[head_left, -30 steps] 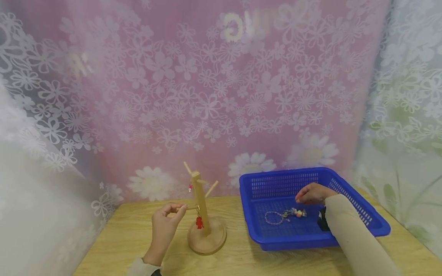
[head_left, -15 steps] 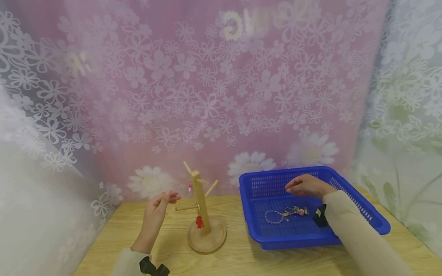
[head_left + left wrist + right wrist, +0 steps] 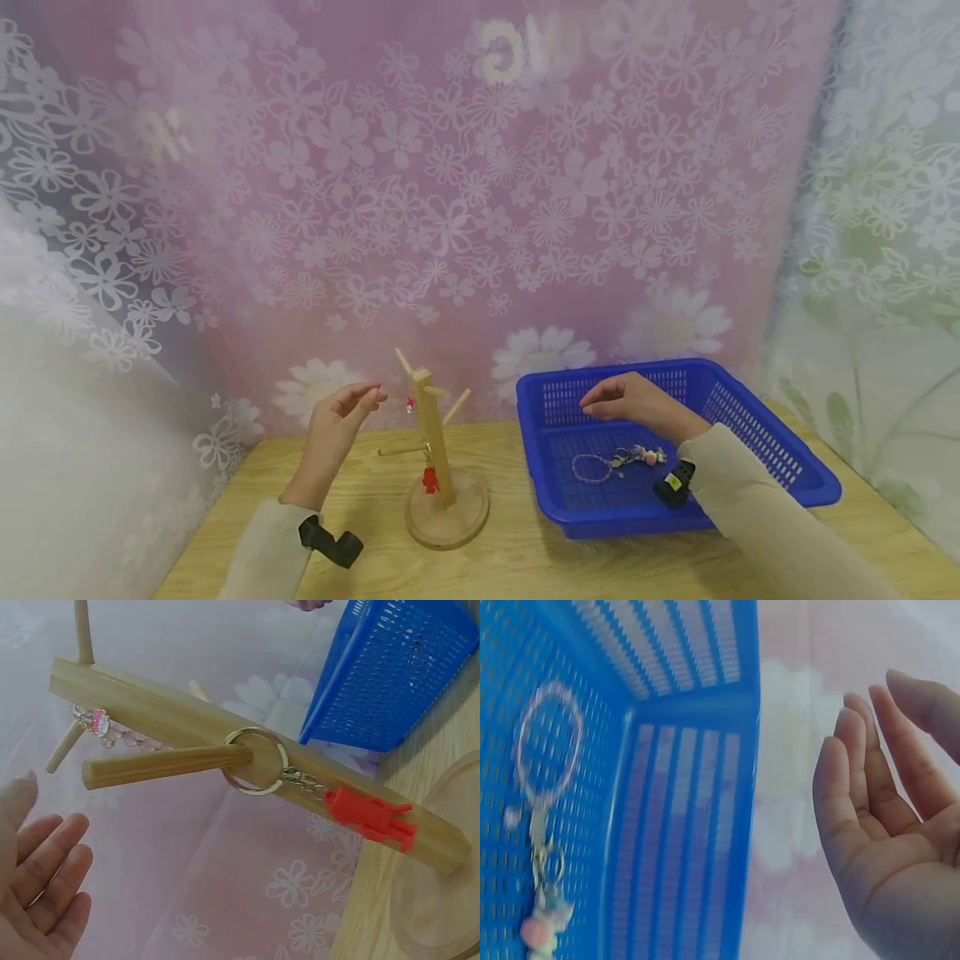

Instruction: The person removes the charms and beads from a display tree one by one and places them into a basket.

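A wooden stand (image 3: 438, 454) with several pegs rises from a round base on the table. From its lower peg a keychain with a red figure (image 3: 367, 814) hangs by a metal ring (image 3: 255, 761). A thin chain with a pink charm (image 3: 97, 721) hangs from an upper peg. My left hand (image 3: 335, 433) is held left of the stand, apart from the pegs, fingers relaxed and holding nothing. My right hand (image 3: 637, 404) is above the blue basket (image 3: 637, 527), also holding nothing. Inside that basket lies a keychain with a pink beaded loop (image 3: 592, 468) and pastel charms (image 3: 648, 456).
The wood-grain table (image 3: 517, 558) carries the stand at centre left and the basket at right. A pink floral curtain (image 3: 465, 208) hangs close behind both. White floral panels close off the left and right sides.
My left hand has let go of the lower peg's end and drawn back up and left. My right hand has moved left over the basket. The hanging pieces stay on the stand.
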Available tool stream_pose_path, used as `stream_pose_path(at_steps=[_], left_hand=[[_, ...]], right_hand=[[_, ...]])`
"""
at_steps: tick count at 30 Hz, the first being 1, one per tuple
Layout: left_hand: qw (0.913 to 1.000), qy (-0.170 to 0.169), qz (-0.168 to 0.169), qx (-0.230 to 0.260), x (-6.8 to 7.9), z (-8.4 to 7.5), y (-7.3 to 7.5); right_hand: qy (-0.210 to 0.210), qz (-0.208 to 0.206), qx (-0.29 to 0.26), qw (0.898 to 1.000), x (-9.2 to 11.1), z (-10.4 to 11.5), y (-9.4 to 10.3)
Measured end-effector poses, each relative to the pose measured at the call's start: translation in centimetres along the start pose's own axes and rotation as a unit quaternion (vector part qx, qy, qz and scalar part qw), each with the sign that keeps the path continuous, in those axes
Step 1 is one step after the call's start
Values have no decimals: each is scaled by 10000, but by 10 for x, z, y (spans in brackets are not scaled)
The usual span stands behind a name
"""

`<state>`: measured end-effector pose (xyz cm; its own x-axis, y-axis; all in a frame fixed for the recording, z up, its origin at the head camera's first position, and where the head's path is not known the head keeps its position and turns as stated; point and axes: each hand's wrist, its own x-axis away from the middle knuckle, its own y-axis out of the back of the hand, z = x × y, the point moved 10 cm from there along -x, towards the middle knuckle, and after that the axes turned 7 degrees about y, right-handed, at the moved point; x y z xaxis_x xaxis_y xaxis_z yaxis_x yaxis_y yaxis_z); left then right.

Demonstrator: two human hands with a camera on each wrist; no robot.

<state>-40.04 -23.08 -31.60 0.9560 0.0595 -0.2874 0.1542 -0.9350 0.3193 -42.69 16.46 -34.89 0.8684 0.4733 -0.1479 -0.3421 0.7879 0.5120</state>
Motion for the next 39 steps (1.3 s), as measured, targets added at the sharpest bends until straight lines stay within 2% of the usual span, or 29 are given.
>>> stream_pose_path(at_steps=[4,9,17,21,29,39], left_hand=[[9998,-27,194,62,-9,-5,-1],[9995,-86,234,214,-22,-11,1],[9978,-80,472,462,-35,-18,-2],[9968,-96,557,563,-39,-21,-5],[9948,29,756,688,-46,-24,-10],[9948,-69,811,615,-51,-26,-17]], right_hand=[[236,86,83,9996,-1,18,-15],[525,210,-78,9984,-4,43,-33],[815,246,-158,9962,-10,68,-58],[937,274,-88,9952,-11,75,-69],[910,309,-54,9954,-12,79,-93],[836,377,-288,9954,-12,81,-122]])
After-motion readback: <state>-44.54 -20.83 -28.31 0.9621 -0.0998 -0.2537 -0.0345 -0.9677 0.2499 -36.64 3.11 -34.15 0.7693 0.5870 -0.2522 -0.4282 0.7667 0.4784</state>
